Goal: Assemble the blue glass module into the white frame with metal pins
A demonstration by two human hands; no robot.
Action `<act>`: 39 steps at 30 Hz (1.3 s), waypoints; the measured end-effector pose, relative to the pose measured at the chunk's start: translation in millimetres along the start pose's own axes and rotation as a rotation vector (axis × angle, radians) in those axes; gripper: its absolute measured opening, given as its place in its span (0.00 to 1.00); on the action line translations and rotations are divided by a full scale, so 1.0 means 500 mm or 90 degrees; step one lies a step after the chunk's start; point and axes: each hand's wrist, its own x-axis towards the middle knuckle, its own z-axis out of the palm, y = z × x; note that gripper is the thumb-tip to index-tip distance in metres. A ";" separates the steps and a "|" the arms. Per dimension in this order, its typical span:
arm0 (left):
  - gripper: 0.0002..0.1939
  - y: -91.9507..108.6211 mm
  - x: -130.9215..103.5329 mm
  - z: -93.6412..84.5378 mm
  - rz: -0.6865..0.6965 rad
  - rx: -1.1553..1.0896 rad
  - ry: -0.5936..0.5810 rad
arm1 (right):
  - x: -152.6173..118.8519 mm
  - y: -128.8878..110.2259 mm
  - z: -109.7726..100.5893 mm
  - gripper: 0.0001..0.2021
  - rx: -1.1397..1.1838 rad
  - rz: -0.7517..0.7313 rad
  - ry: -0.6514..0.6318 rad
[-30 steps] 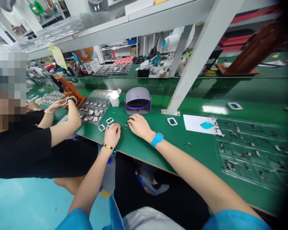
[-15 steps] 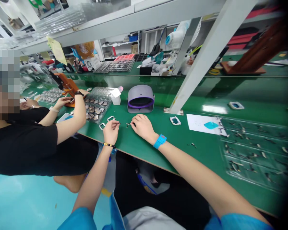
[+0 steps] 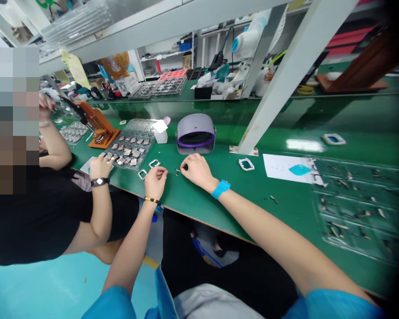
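A tiny dark metal part [image 3: 177, 171] lies flat on the green counter [image 3: 199, 195], just off the fingertips of the right hand [image 3: 197, 170]. 2 small silver rectangular frames [image 3: 154, 163] lie flat just beyond the curled left hand [image 3: 155, 176], near each other.

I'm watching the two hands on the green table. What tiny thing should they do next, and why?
Probably bring the right hand toward the left hand. Its fingertips pinch a small dark part on the green table, and the left hand waits curled nearby, beside the small frames.
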 end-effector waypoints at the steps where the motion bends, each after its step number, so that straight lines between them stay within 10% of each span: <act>1: 0.01 0.004 0.000 -0.002 0.011 0.021 -0.001 | 0.001 0.000 -0.001 0.06 0.003 0.007 -0.004; 22: 0.11 0.048 -0.030 -0.034 0.242 0.422 -0.155 | 0.015 0.005 0.011 0.10 0.001 0.018 0.007; 39: 0.06 0.068 -0.067 -0.037 0.205 0.367 -0.007 | -0.011 0.003 -0.015 0.09 0.159 -0.054 0.016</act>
